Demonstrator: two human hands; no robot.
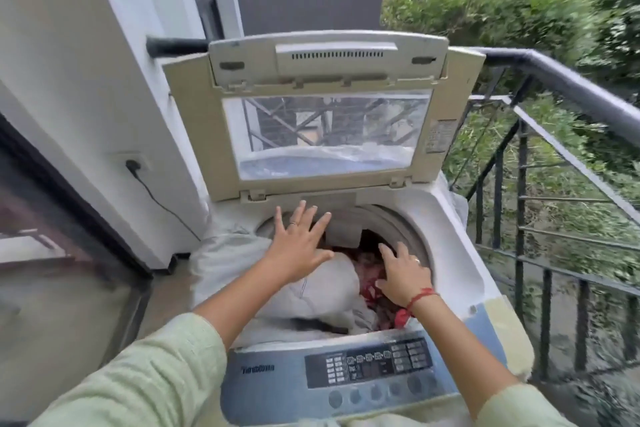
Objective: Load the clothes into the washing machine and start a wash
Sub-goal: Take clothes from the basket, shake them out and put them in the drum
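Note:
A top-loading washing machine (460, 274) stands with its folding lid (322, 114) raised upright. Its drum holds a pale grey-white garment (329, 295) and red patterned clothes (370, 288) heaped near the rim. My left hand (298, 246) is spread flat with straight fingers over the pale garment at the drum's left rim. My right hand (403, 276) lies with straight fingers on the red clothes at the right side of the drum. The control panel (370, 364) with buttons and round knobs runs along the machine's front edge.
A black metal railing (561, 87) runs along the right, with green bushes beyond. A white wall (86, 87) on the left carries a socket with a black plug (133, 166) and cable. A clear plastic cover (214, 253) drapes the machine's left side.

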